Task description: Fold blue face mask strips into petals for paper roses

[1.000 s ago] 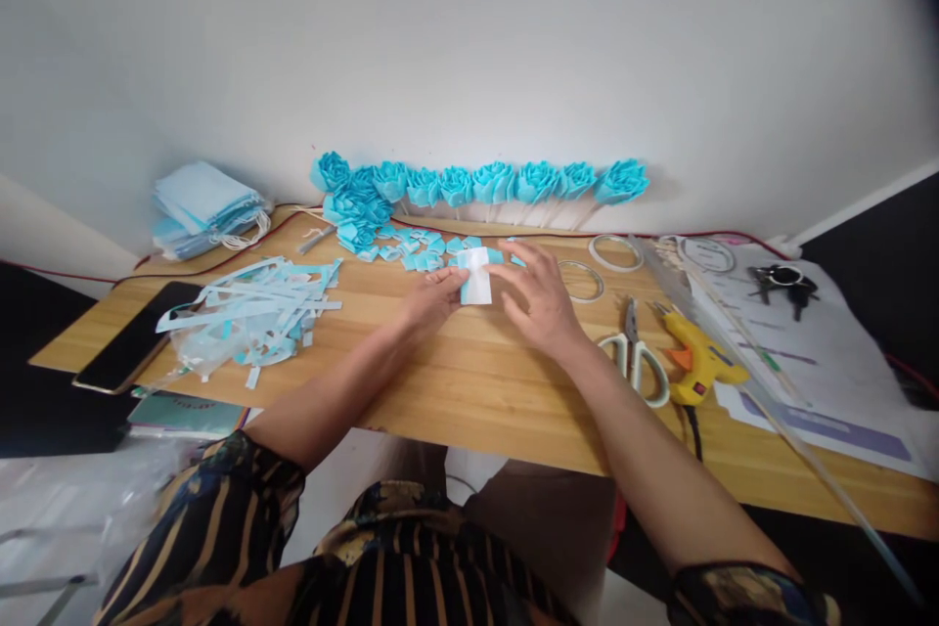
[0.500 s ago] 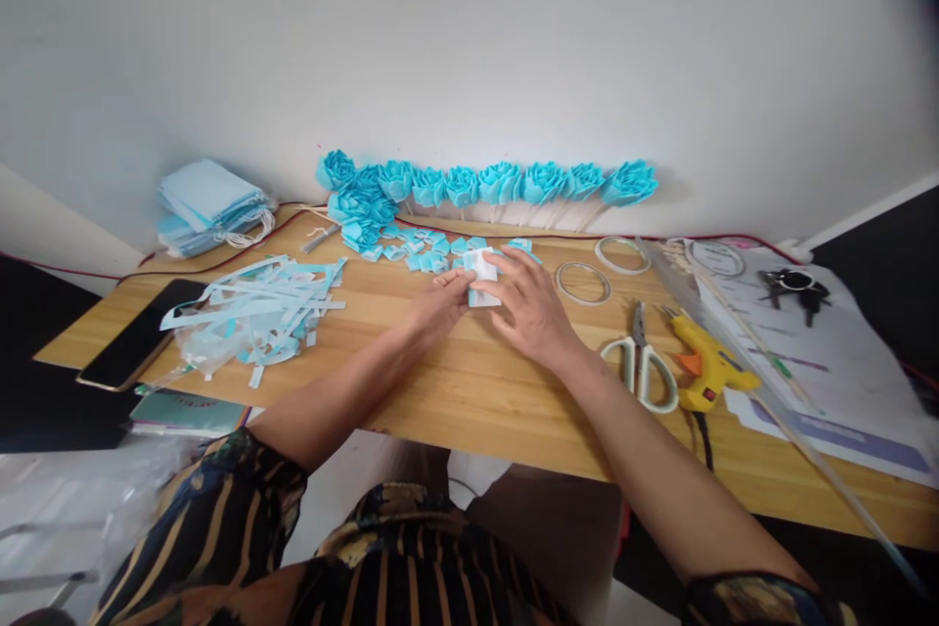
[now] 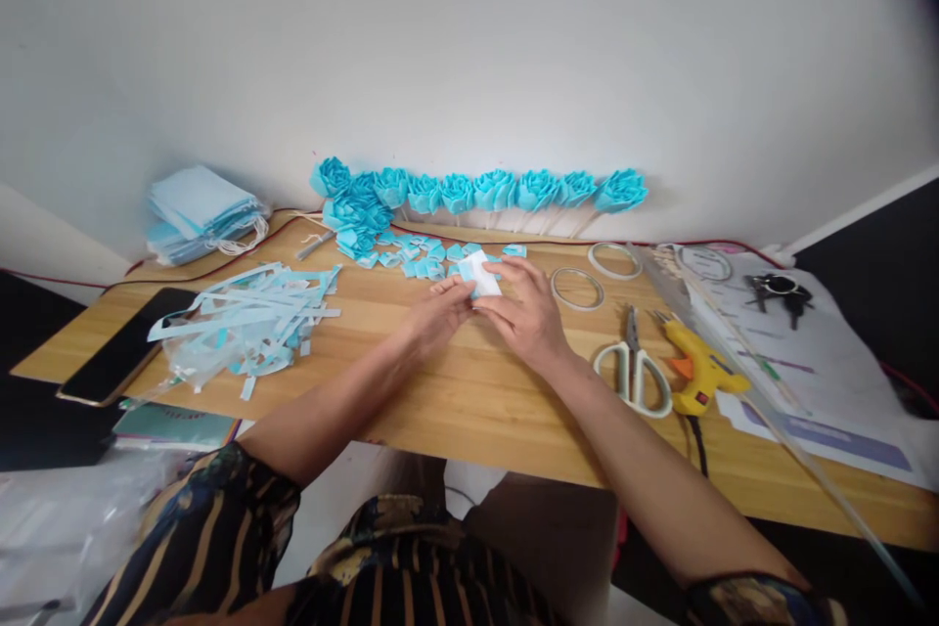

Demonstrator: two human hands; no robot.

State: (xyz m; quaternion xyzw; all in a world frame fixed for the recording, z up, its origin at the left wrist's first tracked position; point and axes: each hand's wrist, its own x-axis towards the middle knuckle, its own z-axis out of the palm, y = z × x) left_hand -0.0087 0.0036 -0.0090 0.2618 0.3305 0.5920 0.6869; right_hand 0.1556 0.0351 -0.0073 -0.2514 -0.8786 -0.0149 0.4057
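A small patch (image 3: 485, 276), white face showing, is held over the table (image 3: 455, 401) between a worker's two hands, its visible long side slanting from far left to near right; fingers hide part of the outline. The left hand (image 3: 440, 311) sits left of the patch and toward the body, fingers curled and pinching its left edge. The right hand (image 3: 529, 311) comes in from right of the patch, forefinger at its right side and thumb along its near edge; how firmly those fingers close cannot be told. Neither hand is clearly nearer, with the patch lying between both sets of fingertips, ahead of the palms.

Just beyond the patch are scattered blue pieces (image 3: 422, 268); farther beyond, a row of blue flowers (image 3: 493, 188) lines the wall (image 3: 469, 49). Right of the patch are a tape ring (image 3: 578, 307), then scissors (image 3: 632, 344) and a yellow glue gun (image 3: 700, 367). Well left of it lie cut strips (image 3: 249, 313), with a phone (image 3: 128, 344) farther out and masks (image 3: 201, 201) stacked behind.
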